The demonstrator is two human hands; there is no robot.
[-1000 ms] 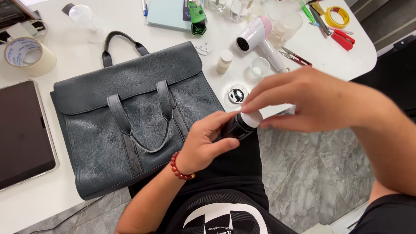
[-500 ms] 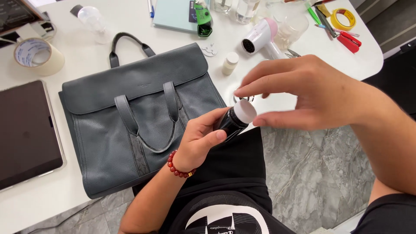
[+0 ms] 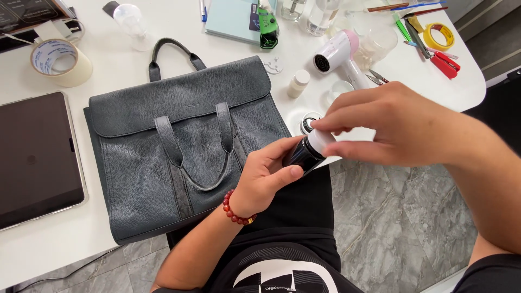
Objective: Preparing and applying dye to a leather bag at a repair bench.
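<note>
My left hand (image 3: 266, 176), with a red bead bracelet on its wrist, grips a small black bottle (image 3: 302, 155) above my lap at the table's edge. The fingertips of my right hand (image 3: 380, 127) pinch the bottle's white cap (image 3: 320, 141). The bottle tilts up to the right. A dark grey leather bag (image 3: 179, 141) with two handles lies flat on the white table (image 3: 32, 249), just left of my left hand.
A dark tablet (image 3: 35, 157) lies at the left, a tape roll (image 3: 57, 62) behind it. Behind the bag are a pale blue notebook (image 3: 230, 19), a white and pink hair dryer (image 3: 339, 54), a small white bottle (image 3: 297, 84), scissors and red pliers (image 3: 445, 62).
Both hands with the bottle have stayed together at the table's edge. My right fingers have shifted around the white cap, and the view has tilted slightly so the bag sits more to the right.
</note>
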